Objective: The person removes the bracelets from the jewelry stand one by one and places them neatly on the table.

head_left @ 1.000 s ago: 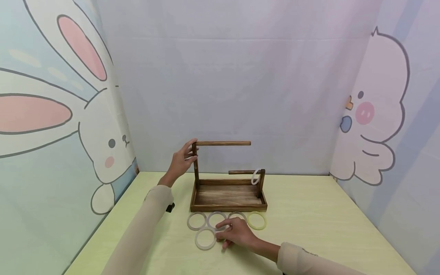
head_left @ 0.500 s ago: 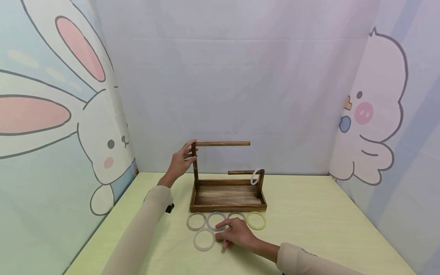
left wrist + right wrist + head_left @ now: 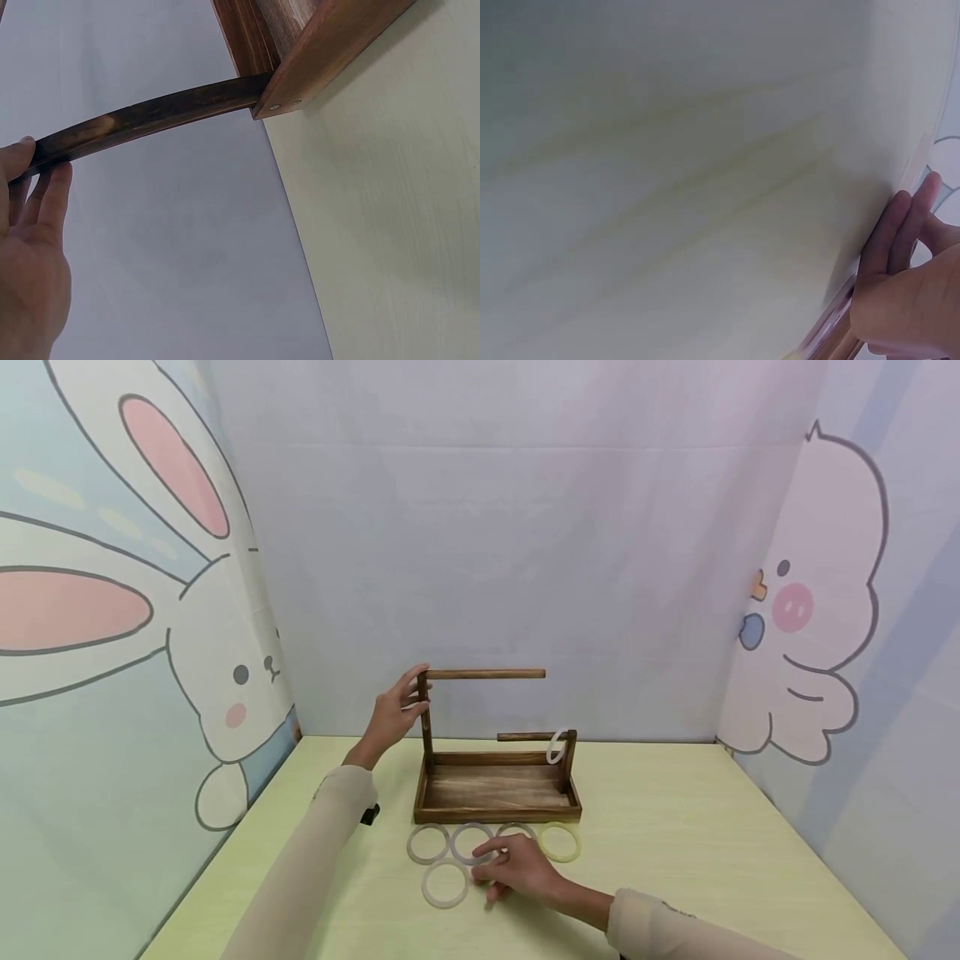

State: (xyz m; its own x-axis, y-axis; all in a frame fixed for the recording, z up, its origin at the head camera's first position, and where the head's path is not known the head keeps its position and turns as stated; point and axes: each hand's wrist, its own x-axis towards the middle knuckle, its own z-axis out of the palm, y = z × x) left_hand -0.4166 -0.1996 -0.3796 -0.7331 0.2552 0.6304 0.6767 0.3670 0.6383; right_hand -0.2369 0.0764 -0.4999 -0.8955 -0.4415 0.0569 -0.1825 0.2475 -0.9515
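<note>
A dark wooden stand has a tray base [image 3: 498, 816], a tall left post [image 3: 150, 116] with an upper bar [image 3: 487, 674], and a short lower bar [image 3: 525, 737]. My left hand [image 3: 393, 714] grips the top of the tall post, thumb on one side and fingers on the other. One white bangle [image 3: 551, 755] hangs on the lower bar. My right hand [image 3: 521, 868] is low over the table, fingers loosely bent, just right of a pale bangle [image 3: 445, 905]. It partly covers the bangles behind it; whether anything lies under it is hidden.
In front of the tray lie a greyish bangle [image 3: 428, 862], a lilac bangle [image 3: 453, 843], a darker bangle [image 3: 515, 826] and a yellow bangle [image 3: 578, 843]. The table [image 3: 675, 827] meets a pale cloth backdrop [image 3: 637, 610], with printed cartoon panels at both sides.
The pale front bangle has shifted slightly left, and a small gap now shows between it and my right fingertips. My left hand keeps its hold on the post.
</note>
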